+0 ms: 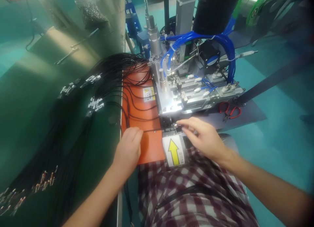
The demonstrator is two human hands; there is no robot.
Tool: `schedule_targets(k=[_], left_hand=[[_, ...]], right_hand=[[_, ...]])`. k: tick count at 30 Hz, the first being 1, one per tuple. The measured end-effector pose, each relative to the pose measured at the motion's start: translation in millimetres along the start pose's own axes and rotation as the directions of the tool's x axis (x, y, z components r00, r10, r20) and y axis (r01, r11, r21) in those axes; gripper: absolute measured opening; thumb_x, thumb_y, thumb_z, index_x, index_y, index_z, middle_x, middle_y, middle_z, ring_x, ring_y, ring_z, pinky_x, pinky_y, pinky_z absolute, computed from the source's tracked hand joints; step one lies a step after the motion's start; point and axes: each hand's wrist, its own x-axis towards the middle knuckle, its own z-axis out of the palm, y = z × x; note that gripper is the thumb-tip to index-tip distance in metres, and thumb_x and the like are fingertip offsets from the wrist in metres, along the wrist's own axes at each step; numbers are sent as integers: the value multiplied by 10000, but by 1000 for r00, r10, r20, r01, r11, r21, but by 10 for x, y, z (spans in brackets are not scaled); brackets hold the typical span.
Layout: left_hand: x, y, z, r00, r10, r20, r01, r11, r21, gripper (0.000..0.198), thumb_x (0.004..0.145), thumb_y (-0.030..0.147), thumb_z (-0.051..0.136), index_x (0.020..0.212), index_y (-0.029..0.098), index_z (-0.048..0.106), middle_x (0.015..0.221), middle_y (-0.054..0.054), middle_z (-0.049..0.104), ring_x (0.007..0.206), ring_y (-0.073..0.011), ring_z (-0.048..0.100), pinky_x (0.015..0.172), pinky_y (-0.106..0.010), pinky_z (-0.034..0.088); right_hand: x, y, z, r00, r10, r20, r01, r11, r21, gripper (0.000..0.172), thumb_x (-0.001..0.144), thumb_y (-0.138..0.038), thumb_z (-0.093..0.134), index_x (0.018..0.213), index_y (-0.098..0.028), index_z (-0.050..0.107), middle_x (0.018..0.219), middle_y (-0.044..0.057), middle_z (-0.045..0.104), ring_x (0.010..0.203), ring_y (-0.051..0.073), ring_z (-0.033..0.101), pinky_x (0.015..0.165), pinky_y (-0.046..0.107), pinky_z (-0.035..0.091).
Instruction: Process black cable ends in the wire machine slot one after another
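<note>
A thin black cable (pixel 157 130) runs taut across the orange plate (pixel 149 148) between my two hands. My left hand (pixel 129 143) is closed around it near the plate's left edge. At the cable's right end, my right hand (pixel 202 135) pinches the small metal tip (pixel 177 124) between thumb and fingers, over the machine's feed track (pixel 171 130). Just below lies a white label with a yellow arrow (pixel 173 152). Several more black cables (pixel 137 104) cross the plate and enter the metal machine (pixel 171 103) ahead of my hands.
Bundles of black cables with metal ends (pixel 95 104) cover the green table (pixel 103 181) at left. Red-handled cutters (pixel 229 112) lie right of the machine. Blue air tubes (pixel 228 50) arch above it, and a green wire spool (pixel 253 6) hangs at upper right.
</note>
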Motion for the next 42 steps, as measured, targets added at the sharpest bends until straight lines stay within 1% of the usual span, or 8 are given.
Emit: schedule_targets(k=[4,10,12,16,22,32,37,42], left_hand=[[-21,95,-15,998,41,38,-45,993,111,467,806,-45,382,1179,134,599,854,-91,606,823,-229,553,711,-323,508],[11,158,-77,992,87,95,-107,966,236,538,749,-61,442,1222,114,626,842,-104,610,812,-246,555,608,-306,488],[9,190,-85,992,67,109,-94,961,260,519,757,-44,465,1226,109,629,872,-115,627,822,-255,559,592,-308,488],[-7,230,-81,994,49,101,-76,958,278,498,770,-23,488,1220,128,636,875,-114,639,819,-253,567,594,-306,495],[-4,236,-75,995,20,95,-46,957,287,485,792,-7,474,1218,165,629,872,-110,635,806,-243,571,576,-298,478],[7,288,-100,994,20,106,-42,976,213,438,812,24,498,1225,115,612,1056,-123,680,864,-277,580,635,-354,472],[-12,314,-85,994,14,111,-39,975,221,415,834,46,488,1230,92,601,1061,-135,682,879,-291,572,649,-375,457],[-25,302,-50,995,11,100,-35,969,244,415,838,73,515,1241,88,612,1068,-110,684,895,-291,568,658,-361,449]], right_hand=[[46,70,105,904,423,61,-383,740,552,180,826,-324,589,923,-181,637,715,-5,612,515,116,503,530,274,410],[79,24,274,866,473,163,-456,610,648,255,833,-405,570,856,-155,614,702,-1,583,486,96,457,474,254,365],[32,-17,255,902,428,48,-378,732,567,199,873,-338,533,928,-169,621,746,11,600,565,126,514,537,272,414],[-107,-64,184,992,39,-116,-31,997,69,322,912,-143,408,1121,-181,649,925,64,652,816,182,612,738,303,466],[-123,-7,151,981,-192,-6,170,884,-436,386,896,-107,417,1162,-201,681,848,49,654,649,161,582,585,283,389],[47,-213,-18,971,-150,184,228,801,-553,345,800,-47,496,1028,-174,721,708,47,680,543,171,557,508,319,262],[11,-108,-9,997,55,52,-52,997,-59,251,891,-195,482,1070,-201,658,842,53,709,636,174,600,584,293,392],[45,78,217,891,435,128,-427,710,559,280,921,-424,444,818,-186,552,620,-32,523,440,98,430,465,249,341]])
